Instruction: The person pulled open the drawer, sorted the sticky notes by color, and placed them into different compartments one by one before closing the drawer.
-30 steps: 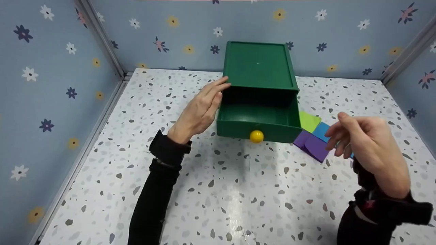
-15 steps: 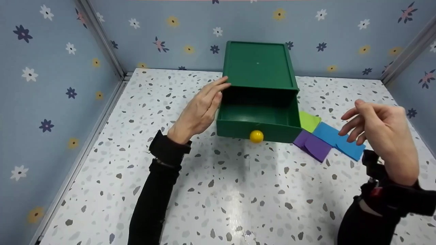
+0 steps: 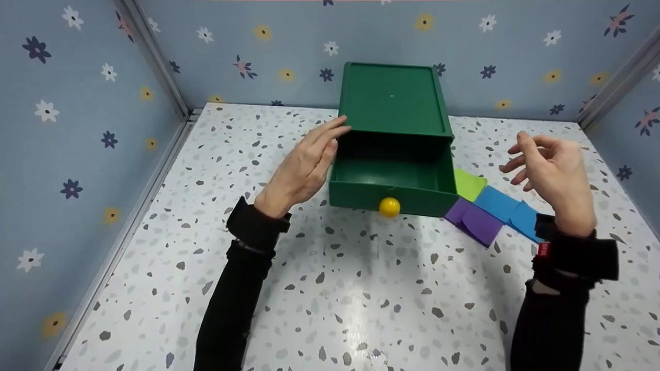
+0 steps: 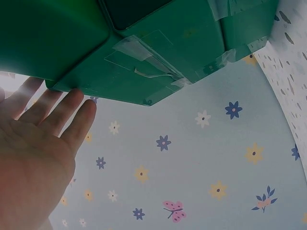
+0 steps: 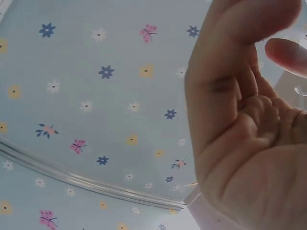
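Observation:
A green drawer box (image 3: 392, 98) stands at the back of the table with its drawer (image 3: 361, 196) pulled out. A round yellow knob (image 3: 390, 207) sits on the drawer front, and the visible inside holds nothing. My left hand (image 3: 301, 172) lies with extended fingers along the box's left side, fingertips touching its front top corner; the left wrist view shows these fingers (image 4: 79, 120) against the green wall, with clear tape on the box. To the right, my right hand (image 3: 557, 172) hovers above the table with loosely bent fingers and nothing in them.
Right of the drawer lie flat pieces on the table: lime green (image 3: 469, 184), purple (image 3: 475, 221) and blue (image 3: 497, 203), partly overlapping. My right wrist hides part of a further blue piece (image 3: 525, 220). Flower-patterned walls (image 3: 289, 41) enclose the speckled table (image 3: 309, 309).
My right hand has moved up and away from the coloured pieces, first rightward, then slightly back left, uncovering the blue ones. My left hand and the drawer box have stayed put.

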`<state>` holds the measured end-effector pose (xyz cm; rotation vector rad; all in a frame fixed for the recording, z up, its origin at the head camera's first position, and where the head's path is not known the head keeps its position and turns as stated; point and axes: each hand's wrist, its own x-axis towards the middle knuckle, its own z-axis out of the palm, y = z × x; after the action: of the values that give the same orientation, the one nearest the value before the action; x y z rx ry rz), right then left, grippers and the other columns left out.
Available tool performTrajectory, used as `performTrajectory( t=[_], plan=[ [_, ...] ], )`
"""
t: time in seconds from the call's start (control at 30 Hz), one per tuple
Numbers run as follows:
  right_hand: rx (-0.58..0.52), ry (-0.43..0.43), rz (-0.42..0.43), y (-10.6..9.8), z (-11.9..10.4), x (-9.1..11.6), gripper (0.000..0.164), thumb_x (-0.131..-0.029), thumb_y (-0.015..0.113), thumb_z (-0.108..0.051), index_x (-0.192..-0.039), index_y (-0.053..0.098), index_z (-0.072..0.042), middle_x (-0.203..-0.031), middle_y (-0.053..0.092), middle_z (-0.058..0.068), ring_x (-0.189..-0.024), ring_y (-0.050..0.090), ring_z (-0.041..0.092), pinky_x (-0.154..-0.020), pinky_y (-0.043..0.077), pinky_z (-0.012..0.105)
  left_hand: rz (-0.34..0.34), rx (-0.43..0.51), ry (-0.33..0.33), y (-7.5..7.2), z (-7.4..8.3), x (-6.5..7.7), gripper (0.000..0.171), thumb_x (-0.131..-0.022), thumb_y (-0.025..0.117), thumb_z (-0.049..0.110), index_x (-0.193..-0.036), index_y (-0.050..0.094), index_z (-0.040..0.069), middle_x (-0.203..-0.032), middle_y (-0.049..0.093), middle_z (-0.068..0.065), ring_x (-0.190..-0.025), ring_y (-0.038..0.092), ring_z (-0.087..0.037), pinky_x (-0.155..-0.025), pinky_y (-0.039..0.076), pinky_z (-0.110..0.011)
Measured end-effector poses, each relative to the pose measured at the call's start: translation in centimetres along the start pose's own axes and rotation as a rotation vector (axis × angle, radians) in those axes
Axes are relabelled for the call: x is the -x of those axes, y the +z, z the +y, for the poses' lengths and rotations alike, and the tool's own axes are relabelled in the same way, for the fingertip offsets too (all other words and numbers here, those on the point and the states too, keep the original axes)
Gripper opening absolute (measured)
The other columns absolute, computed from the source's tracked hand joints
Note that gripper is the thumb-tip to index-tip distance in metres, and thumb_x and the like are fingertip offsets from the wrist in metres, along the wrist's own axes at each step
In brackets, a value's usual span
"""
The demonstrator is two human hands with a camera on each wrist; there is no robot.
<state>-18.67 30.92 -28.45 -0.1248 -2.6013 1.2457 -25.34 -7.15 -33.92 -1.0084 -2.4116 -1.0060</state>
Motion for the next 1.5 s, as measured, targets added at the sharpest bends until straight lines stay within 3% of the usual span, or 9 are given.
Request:
performTrajectory(
  t=[0.23,0.63,0.7,0.8,0.87,1.0,1.17,1.5],
  plan=[
    [0.06,-0.016,-0.035,1.5,2.3,-2.2,0.051,-0.093,0.044,-0.053,-0.097,0.064,-0.006,-0.063,0.065,-0.02,-0.047,0.06,0.007,-0.044,0.049,0.025,-0.003,-0.006,-0.002,0.1,0.0,0.0,0.045,-0.104,0.023,0.028,-0.141,0.044,0.012,-0.153,0.034,-0.001,-0.14,0.032,-0.013,-0.116,0.026,-0.027],
    [0.18,0.006,-0.067,2.5,4.0,-3.4,0.055,-0.093,0.045,-0.051,-0.114,0.058,-0.003,-0.066,0.057,-0.023,-0.056,0.054,0.001,-0.049,0.05,0.024,-0.01,-0.007,-0.008,-0.1,0.0,0.0,0.045,-0.104,0.023,0.028,-0.141,0.044,0.013,-0.153,0.033,0.0,-0.14,0.032,-0.013,-0.116,0.026,-0.028],
    [0.188,0.009,-0.07,2.7,4.2,-3.6,0.056,-0.093,0.045,-0.051,-0.116,0.056,-0.002,-0.071,0.059,-0.018,-0.057,0.054,0.001,-0.05,0.05,0.024,-0.013,-0.006,-0.012,-0.1,0.0,0.0,0.045,-0.104,0.023,0.028,-0.141,0.044,0.013,-0.153,0.033,0.0,-0.14,0.032,-0.013,-0.117,0.026,-0.028],
    [0.194,0.023,-0.089,3.2,4.6,-3.9,0.059,-0.093,0.045,-0.052,-0.121,0.052,-0.001,-0.089,0.066,0.002,-0.06,0.053,-0.003,-0.052,0.05,0.023,-0.014,-0.002,-0.014,-0.1,0.0,0.0,0.045,-0.104,0.023,0.028,-0.141,0.044,0.013,-0.153,0.032,0.0,-0.14,0.032,-0.013,-0.117,0.026,-0.027],
    [0.201,0.034,-0.107,3.4,4.7,-4.0,0.061,-0.092,0.045,-0.053,-0.124,0.049,0.0,-0.105,0.063,0.015,-0.063,0.053,-0.002,-0.053,0.049,0.021,-0.014,0.0,-0.013,-0.1,-0.1,0.0,0.045,-0.104,0.023,0.028,-0.141,0.044,0.013,-0.153,0.032,0.0,-0.14,0.031,-0.013,-0.117,0.026,-0.027],
    [0.226,0.053,-0.137,3.9,4.9,-4.2,0.064,-0.092,0.044,-0.055,-0.126,0.046,0.0,-0.121,0.054,0.023,-0.08,0.058,0.011,-0.062,0.047,0.021,-0.009,0.007,-0.009,0.0,-0.1,0.0,0.045,-0.104,0.023,0.029,-0.141,0.044,0.013,-0.153,0.033,0.0,-0.14,0.032,-0.012,-0.116,0.027,-0.027],
    [0.242,0.059,-0.179,4.6,5.4,-4.4,0.068,-0.091,0.045,-0.055,-0.13,0.042,0.001,-0.127,0.051,0.026,-0.103,0.055,0.035,-0.077,0.045,0.035,-0.009,0.006,-0.001,0.0,-0.1,-0.2,0.045,-0.104,0.023,0.028,-0.141,0.044,0.013,-0.153,0.033,0.0,-0.14,0.033,-0.013,-0.116,0.027,-0.027],
    [0.245,0.057,-0.274,6.8,6.1,-5.3,0.069,-0.09,0.056,-0.046,-0.135,0.036,0.002,-0.136,0.041,0.028,-0.12,0.042,0.042,-0.098,0.039,0.054,-0.007,0.021,-0.002,-0.1,-0.2,0.0,0.045,-0.104,0.023,0.029,-0.141,0.044,0.012,-0.153,0.033,0.0,-0.14,0.032,-0.014,-0.117,0.026,-0.029]
  ],
)
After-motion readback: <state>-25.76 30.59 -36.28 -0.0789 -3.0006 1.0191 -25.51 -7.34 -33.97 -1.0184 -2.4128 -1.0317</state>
